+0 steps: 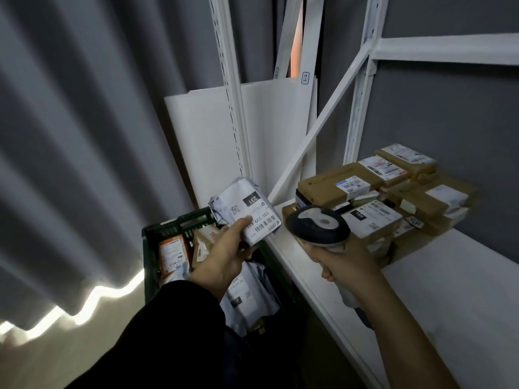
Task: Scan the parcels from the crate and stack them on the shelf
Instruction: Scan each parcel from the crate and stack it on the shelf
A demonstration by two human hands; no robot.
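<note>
Grey curtain (70, 141) at left; white boards (276, 127) leaning against wall (449, 108).

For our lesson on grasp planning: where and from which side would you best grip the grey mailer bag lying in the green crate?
Probably from above, pinching an upper edge: the grey mailer bag looks flat and soft, and the walls of the green crate close off its sides.

One left hand (224, 256), one right hand (345, 265), one scanner (317, 224), one grey parcel (250, 209). One crate (174, 223), near left, shows at least four packets (171, 254). Brown boxes (337, 186) on the one shelf (449, 276), far right: at least six.
</note>
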